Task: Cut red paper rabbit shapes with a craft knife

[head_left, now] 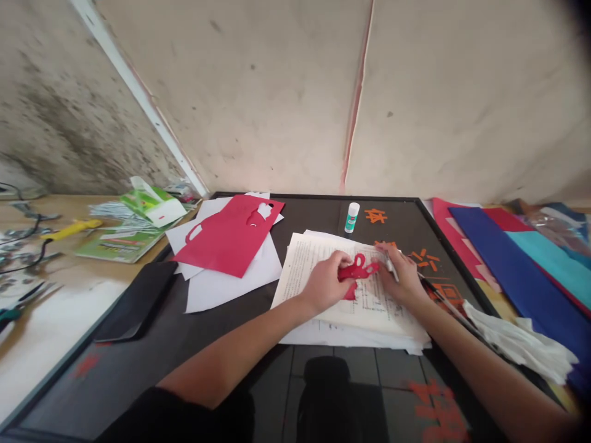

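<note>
My left hand [324, 280] is closed on a red paper cutout [357, 269] with looped, openwork shapes, held just above a stack of printed sheets [302, 261]. A scrap of the same red paper [351, 291] shows beneath it. Just right of the cutout, my right hand [401, 275] is closed round a slim white pen-like tool [391, 266]; its tip is too blurred to make out. Upright beyond the sheets stands a glue stick [351, 218] with a white cap.
Red card [233, 237] with cut holes lies over white sheets [231, 289] at left, near a black phone-like slab [138, 301]. Crumpled white tissue [519, 344] lies at right beside blue card [517, 264]. Pliers [18, 311] and a green box [150, 203] sit far left.
</note>
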